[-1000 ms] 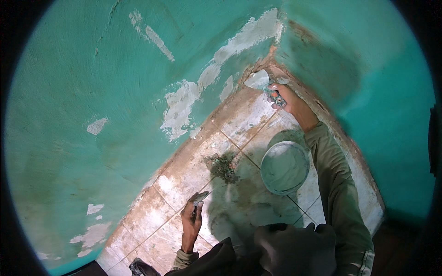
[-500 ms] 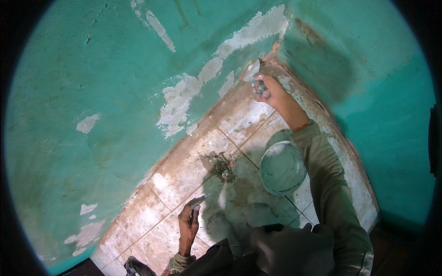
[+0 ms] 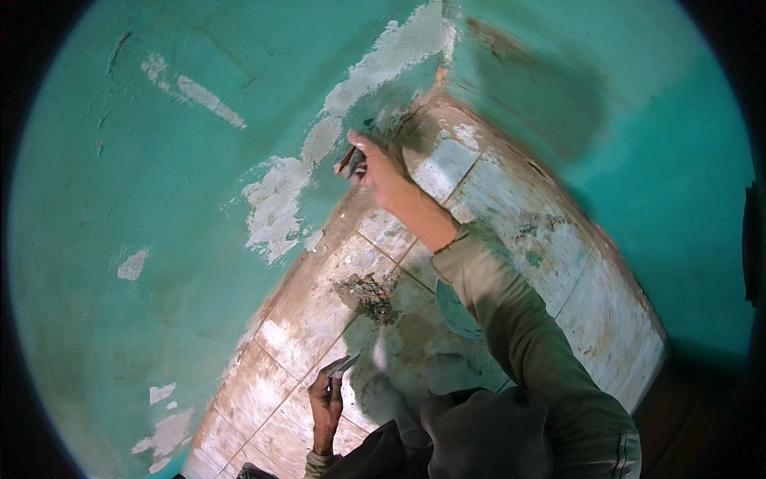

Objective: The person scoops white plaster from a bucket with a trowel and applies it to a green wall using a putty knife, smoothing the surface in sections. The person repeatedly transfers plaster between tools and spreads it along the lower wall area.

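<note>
My right hand (image 3: 373,169) is closed around a putty knife (image 3: 348,160), of which part of the handle shows; the blade is blurred or hidden behind the hand. It is up against the green wall (image 3: 199,191), low down near the corner and beside a long grey-white filler patch (image 3: 275,203). Lower down, my left hand (image 3: 325,403) pinches a flat, thin scraper blade (image 3: 341,364) above the tiled floor. A round bowl of pale paste (image 3: 455,313) stands on the floor, mostly covered by my right forearm.
A small heap of rubble and paint chips (image 3: 369,295) lies on the dirty tiles (image 3: 279,347). A second green wall (image 3: 678,176) meets the first at the corner, with a brown stain near it. Smaller white patches (image 3: 169,431) dot the left wall.
My right hand has swept left with the putty knife, away from the corner and along the wall's foot. Its forearm now covers most of the bowl. My left hand has barely moved.
</note>
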{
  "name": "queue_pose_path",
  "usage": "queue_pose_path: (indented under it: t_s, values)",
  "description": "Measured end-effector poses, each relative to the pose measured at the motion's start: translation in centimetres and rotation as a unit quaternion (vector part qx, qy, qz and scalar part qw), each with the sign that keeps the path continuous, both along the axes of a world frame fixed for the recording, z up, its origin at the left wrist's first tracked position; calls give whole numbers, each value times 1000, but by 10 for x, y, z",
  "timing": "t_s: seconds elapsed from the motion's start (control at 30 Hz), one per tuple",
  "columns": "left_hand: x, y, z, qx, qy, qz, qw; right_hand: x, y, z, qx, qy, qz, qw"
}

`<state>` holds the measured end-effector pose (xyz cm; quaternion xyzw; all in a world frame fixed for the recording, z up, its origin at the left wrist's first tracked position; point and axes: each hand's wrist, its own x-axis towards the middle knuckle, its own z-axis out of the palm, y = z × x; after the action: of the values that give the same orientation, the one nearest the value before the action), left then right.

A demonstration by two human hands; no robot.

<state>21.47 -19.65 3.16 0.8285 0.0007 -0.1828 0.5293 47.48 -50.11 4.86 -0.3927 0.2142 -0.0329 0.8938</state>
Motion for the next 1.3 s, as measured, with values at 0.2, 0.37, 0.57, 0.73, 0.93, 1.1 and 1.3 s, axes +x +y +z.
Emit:
queue_pose_path:
  t_s: [0.2,0.37,0.57,0.73,0.93,1.1,1.3]
  values:
    - [4,-12,-10,23,-20,-41,999,-59,-12,-14,-21,-31,18,999]
    - [-4,-8,-12,17,-9,-32,999,-33,-30,-49,-62,31,-81,994]
    - [-5,-7,-7,8,16,-14,1000,0,-10,-55,-82,51,-90,991]
    - [-7,-6,-8,1,27,-19,999,-15,19,-37,-138,48,-50,988]
    - [-2,-6,-11,29,33,-33,998,-59,3,-36,-126,-41,7,991]
    - [-11,-10,-17,8,18,-28,999,-15,-23,-54,-117,-16,-78,990]
    - [-9,-13,-21,19,-18,-59,998,-11,16,-25,-113,-64,-3,991]
